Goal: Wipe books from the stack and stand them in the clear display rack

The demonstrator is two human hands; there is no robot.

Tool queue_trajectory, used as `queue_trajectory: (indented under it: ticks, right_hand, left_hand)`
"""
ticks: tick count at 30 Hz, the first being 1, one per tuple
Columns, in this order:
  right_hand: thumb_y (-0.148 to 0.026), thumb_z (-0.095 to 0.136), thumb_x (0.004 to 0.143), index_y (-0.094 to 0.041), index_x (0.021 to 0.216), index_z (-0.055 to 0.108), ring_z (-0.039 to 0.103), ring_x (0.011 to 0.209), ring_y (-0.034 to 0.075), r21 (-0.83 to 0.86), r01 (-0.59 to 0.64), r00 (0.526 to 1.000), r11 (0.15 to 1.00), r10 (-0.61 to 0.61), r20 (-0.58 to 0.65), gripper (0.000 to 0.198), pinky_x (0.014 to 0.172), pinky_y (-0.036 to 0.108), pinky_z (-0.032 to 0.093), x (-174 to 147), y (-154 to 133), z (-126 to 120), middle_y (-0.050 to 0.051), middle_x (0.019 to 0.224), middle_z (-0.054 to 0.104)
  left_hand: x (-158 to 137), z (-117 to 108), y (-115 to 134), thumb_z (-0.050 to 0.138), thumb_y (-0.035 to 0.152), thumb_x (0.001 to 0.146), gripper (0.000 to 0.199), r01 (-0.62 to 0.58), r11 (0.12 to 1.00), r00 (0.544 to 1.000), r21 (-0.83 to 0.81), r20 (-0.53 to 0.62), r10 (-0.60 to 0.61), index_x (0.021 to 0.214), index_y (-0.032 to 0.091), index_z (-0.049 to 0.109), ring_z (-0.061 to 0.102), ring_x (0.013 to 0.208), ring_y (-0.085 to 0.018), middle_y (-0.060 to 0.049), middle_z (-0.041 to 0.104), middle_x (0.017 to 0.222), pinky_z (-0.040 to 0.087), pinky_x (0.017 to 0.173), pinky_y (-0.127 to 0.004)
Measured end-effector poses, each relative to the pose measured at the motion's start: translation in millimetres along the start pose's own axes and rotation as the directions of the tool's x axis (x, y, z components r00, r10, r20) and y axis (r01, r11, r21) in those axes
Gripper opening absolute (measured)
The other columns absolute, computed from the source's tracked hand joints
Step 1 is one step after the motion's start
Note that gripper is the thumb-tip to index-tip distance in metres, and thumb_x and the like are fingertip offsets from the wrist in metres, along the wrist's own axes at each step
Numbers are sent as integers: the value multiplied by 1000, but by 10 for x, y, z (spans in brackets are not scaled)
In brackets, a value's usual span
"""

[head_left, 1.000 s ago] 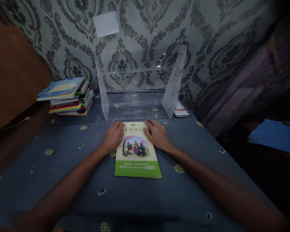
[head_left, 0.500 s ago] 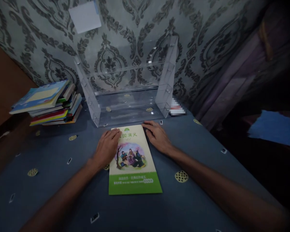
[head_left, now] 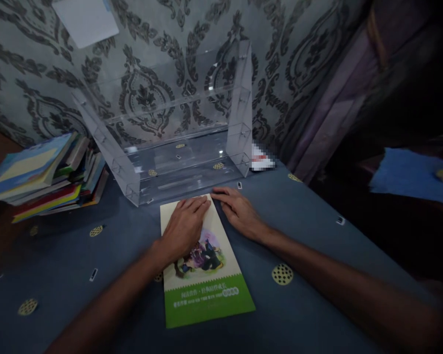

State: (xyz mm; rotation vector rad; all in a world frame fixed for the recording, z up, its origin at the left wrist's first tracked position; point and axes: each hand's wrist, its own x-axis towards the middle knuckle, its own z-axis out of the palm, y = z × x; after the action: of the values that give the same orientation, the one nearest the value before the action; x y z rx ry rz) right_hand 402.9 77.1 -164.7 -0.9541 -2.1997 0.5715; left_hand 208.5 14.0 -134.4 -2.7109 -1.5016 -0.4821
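Observation:
A book [head_left: 210,305] with a cream and green cover lies face up on the dark blue patterned tablecloth [head_left: 133,309]. My left hand [head_left: 184,226] rests flat across its upper part, fingers stretched out, covering the title and some of the picture. At the book's top right corner, my right hand [head_left: 239,211] lies on its side with fingers extended, the fingertips by the corner. Just beyond the book stands a clear acrylic rack [head_left: 239,118] with see-through shelves.
To the left is a leaning stack of books [head_left: 47,172]. A blurred-out white and red item [head_left: 262,158] sits right of the rack. Patterned wallpaper [head_left: 147,93] rises behind, with a white paper [head_left: 86,22] on it. A purple curtain [head_left: 328,113] hangs at right, near a blue cloth-like sheet [head_left: 409,174].
My left hand has slid from the book's left edge rightward onto its cover, hiding the title. My right hand stays by the top right corner. The view has tilted and shifted.

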Motion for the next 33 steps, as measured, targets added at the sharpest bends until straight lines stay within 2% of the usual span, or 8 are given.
queue_trajectory:
  ticks: [13,23,33]
  right_hand:
    - [-6,44,87,-21,125,70,58,122,25,16,-13,1000,1000,13,11,49,107,48,47,-7,-14,14,11,128,65]
    - [-9,42,91,-15,127,67,56,124,27,-73,6,999,997,-3,41,44,109,48,44,3,-25,34,14,133,61]
    - [-9,44,91,-17,127,67,54,123,27,-137,-10,998,991,18,54,44,108,47,44,-2,-27,50,13,135,59]
  left_hand:
    - [-12,50,-11,44,6,91,48,0,1000,999,-11,-33,-1,135,20,56,57,125,-27,-11,61,139,46,105,-50]
    - [-21,48,-11,43,8,94,43,-38,999,998,16,-58,39,133,18,57,56,125,-26,-13,62,137,47,106,-49]
    - [-28,42,6,42,10,95,41,-34,999,997,19,-70,35,133,18,58,58,125,-27,-13,62,136,47,105,-49]
